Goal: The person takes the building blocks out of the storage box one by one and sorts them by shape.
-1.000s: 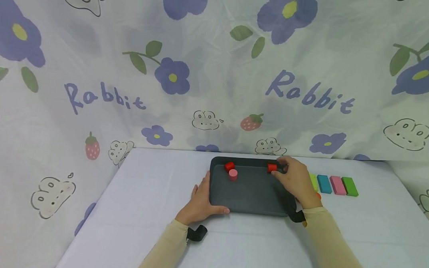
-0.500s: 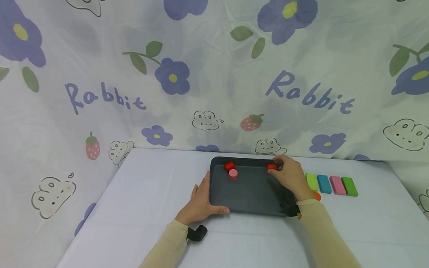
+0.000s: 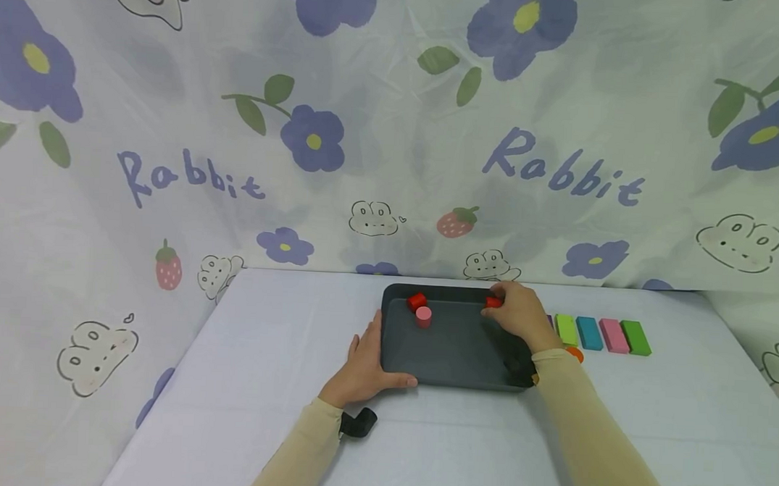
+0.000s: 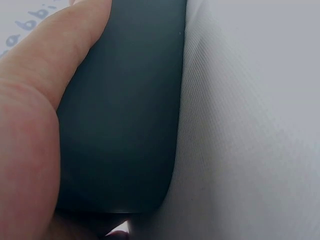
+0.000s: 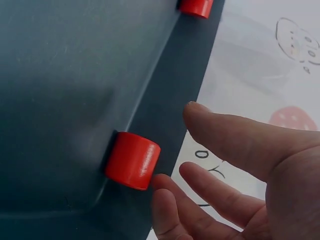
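A dark grey tray (image 3: pixel 456 355) lies on the table, with my left hand (image 3: pixel 364 369) at its near left corner. The left fingers lie straight along the side wall, and the thumb rests against the near wall, as the left wrist view shows too. My right hand (image 3: pixel 522 312) is over the tray's far right corner, beside a red cylinder (image 5: pixel 132 160) lying on its side. In the right wrist view, its fingertips are right at the cylinder's edge while the thumb stands apart. At the tray's far left are another red cylinder (image 3: pixel 416 302) and an upright coral-red cylinder (image 3: pixel 423 318).
Right of the tray stand a lime block (image 3: pixel 566 330), a blue block (image 3: pixel 589 334), a pink block (image 3: pixel 614 336) and a green block (image 3: pixel 635 338). An orange round piece (image 3: pixel 575 354) lies partly behind the right forearm. A printed cloth backdrop (image 3: pixel 393 163) rises behind the table.
My right hand has shifted a little to the left over the far right corner, covering more of the red cylinder from the head view. The left hand and the tray have not moved.
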Demonstrator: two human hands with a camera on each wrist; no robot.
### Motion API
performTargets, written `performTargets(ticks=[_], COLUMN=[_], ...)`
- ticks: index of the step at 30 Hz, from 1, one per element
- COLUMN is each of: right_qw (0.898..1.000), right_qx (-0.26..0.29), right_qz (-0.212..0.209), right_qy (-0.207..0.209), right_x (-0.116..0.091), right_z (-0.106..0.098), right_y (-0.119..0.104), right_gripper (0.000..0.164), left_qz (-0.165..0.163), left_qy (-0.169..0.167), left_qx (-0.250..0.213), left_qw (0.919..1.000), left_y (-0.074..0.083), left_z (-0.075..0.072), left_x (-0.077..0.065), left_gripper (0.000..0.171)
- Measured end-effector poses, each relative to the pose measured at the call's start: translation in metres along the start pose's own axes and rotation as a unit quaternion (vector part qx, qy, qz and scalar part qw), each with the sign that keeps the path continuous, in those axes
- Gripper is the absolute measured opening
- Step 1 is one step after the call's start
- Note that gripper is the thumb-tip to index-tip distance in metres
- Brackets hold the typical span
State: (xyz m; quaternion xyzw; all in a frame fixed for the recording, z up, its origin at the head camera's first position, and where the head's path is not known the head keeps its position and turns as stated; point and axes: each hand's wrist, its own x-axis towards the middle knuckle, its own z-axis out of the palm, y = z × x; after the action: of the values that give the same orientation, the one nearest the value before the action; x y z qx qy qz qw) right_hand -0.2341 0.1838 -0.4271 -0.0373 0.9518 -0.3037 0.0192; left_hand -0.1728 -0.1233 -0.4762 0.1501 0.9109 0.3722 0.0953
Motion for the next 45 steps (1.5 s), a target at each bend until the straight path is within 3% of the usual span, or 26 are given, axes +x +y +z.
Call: performTargets(ticks=[21,45], right_qw=[0.997,0.996], right_qx=[-0.077,-0.084], right_qz=[0.012,0.020], right_qy=[-0.024,-0.027], right_x=[0.008,0.009], right_z=[0.007,0.014], right_y=[-0.002,0.000], right_gripper=[0.051,0.047], left_qz=[-0.001,0.000], left_qy=[0.000,0.000], left_qx=[-0.002,-0.002], left_qw=[1.0000,1.0000], left_y=[0.002,0.003], left_z=[-0.001,-0.001], left_x=[-0.001,-0.002], left_gripper=[0.134,0.134])
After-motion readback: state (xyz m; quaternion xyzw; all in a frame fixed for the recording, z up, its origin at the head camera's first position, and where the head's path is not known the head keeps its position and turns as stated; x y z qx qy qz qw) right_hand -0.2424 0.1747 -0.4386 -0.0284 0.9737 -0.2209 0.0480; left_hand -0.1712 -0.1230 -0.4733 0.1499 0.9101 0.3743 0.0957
